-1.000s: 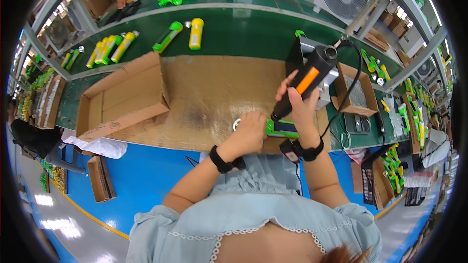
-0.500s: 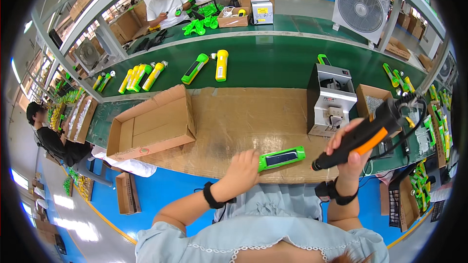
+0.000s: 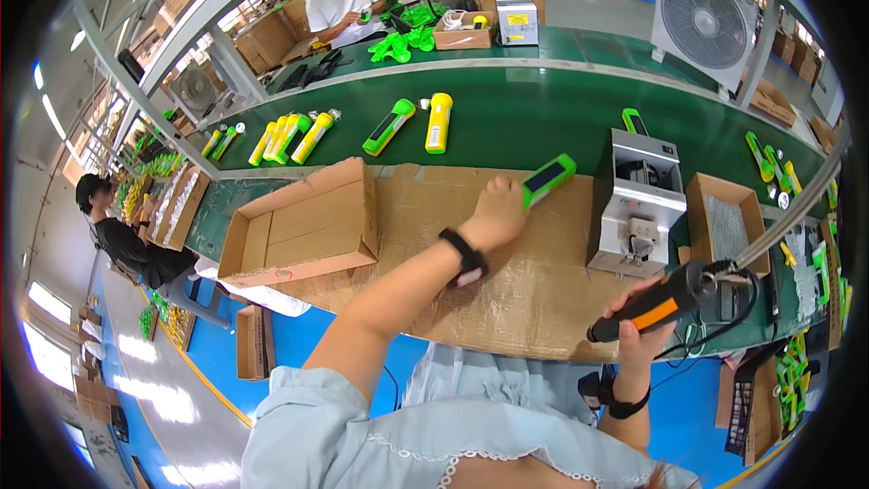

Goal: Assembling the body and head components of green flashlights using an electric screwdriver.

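Note:
My left hand (image 3: 498, 212) is closed round one end of a green flashlight (image 3: 554, 174) with a dark panel, held out over the brown cardboard sheet (image 3: 471, 299). The flashlight's near end is hidden by my fingers. In my right hand (image 3: 637, 333), near the front edge of the bench, is a black and orange electric screwdriver (image 3: 661, 302). It lies tilted, its tip pointing left, with a cable at its back end. A silver and black box-shaped machine (image 3: 648, 206) stands just beyond the screwdriver.
An open cardboard box (image 3: 303, 234) sits left on the bench. Yellow and green flashlights (image 3: 438, 123) lie along the green belt (image 3: 516, 118). Right of the machine is a carton (image 3: 757, 234) of small pieces. Across the belt sits a co-worker (image 3: 344, 9); another person (image 3: 131, 240) is at far left.
My left hand has carried the flashlight forward and slightly right, away from the bench edge. My right hand has lowered with the screwdriver. The view has shifted a little.

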The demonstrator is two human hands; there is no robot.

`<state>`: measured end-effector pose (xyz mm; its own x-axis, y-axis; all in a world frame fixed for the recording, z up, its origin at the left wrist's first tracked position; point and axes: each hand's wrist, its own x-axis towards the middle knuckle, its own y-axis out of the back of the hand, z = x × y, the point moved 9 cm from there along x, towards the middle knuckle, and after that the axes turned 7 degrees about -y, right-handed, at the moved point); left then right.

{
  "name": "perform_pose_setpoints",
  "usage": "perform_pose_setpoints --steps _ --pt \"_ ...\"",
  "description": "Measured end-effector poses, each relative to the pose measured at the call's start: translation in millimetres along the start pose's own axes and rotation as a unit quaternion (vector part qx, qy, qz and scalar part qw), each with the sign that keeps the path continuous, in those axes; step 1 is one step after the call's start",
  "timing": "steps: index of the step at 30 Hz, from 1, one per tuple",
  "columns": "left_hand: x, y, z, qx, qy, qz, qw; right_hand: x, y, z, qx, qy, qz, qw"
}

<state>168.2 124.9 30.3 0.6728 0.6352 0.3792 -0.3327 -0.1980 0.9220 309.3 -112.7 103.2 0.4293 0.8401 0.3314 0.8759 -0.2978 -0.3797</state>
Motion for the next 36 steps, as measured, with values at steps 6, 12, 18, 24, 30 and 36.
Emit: perform_pose_setpoints --steps 6,12,18,24,30,36 --pt "83 -39 2 0.077 0.03 0.015 0.996 0 3 12 -0.007 -0.016 -0.018 1.0" --pt "120 -63 -12 -0.013 0.108 0.026 0.994 -4 5 21 0.017 -0.014 -0.017 1.0" --pt "145 -68 -23 -0.069 0.168 0.015 0.983 6 2 25 -0.025 -0.045 -0.02 0.998" --pt "129 -71 -33 -0.197 0.141 0.073 0.967 9 11 32 0.048 -0.051 0.004 0.998" --pt "119 -2 -10 -0.148 -0.051 0.318 0.935 10 4 27 0.041 -0.053 -0.016 0.998" --pt "112 7 -10 -0.174 -0.074 0.382 0.904 15 -1 23 0.026 -0.05 -0.008 0.998"
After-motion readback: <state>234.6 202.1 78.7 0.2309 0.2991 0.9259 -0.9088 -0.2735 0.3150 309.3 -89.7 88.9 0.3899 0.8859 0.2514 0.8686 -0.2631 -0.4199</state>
